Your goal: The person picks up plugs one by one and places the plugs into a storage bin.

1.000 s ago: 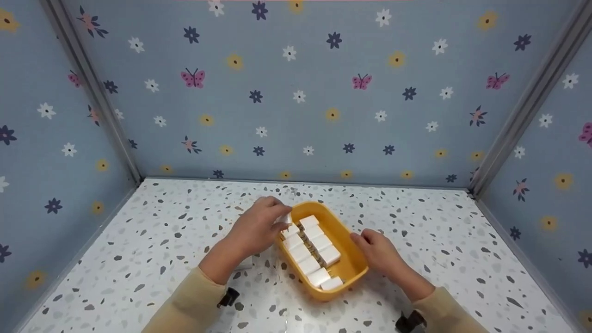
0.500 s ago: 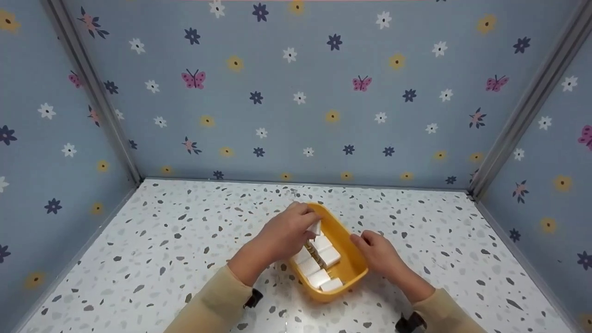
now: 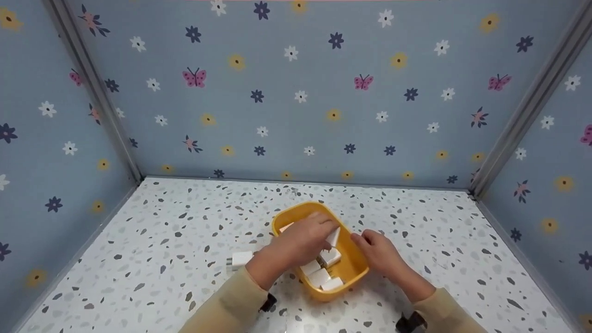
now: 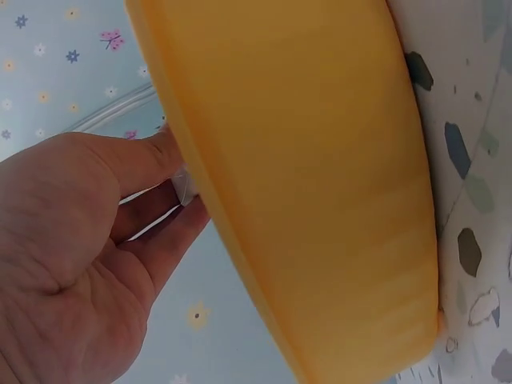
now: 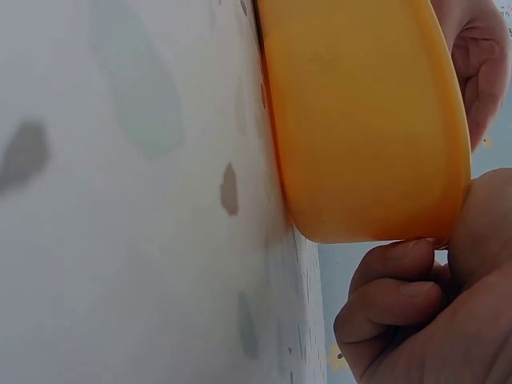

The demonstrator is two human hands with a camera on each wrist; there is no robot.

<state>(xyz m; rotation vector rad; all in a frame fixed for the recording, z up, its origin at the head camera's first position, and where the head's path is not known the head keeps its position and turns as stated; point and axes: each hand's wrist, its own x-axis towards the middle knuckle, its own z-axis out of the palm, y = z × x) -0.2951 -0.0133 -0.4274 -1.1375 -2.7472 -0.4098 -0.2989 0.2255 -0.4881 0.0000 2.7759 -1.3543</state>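
A yellow plastic bin (image 3: 356, 261) holds several white plug chargers (image 3: 319, 277), packed in rows. Over its middle reaches my left hand (image 3: 303, 238), which pinches one white plug charger (image 3: 333, 237) between thumb and fingers at the bin's right inner side. In the left wrist view, the bin's wall (image 4: 304, 176) hides most of that charger. My right hand (image 3: 380, 254) grips the bin's right rim, thumb on top and fingers curled below, as the right wrist view also shows. The left hand and forearm cover part of the chargers inside.
On the speckled white table (image 3: 175, 240), another white plug charger (image 3: 242, 260) lies left of the bin, its metal prongs facing left, close beside my left wrist. Flower-patterned blue panels (image 3: 296, 92) enclose the table at the back and on both sides.
My left hand has moved right from the bin's left rim to its right inner side. The charger on the table, mostly covered by my left arm earlier, now shows. My right hand stays on the rim.
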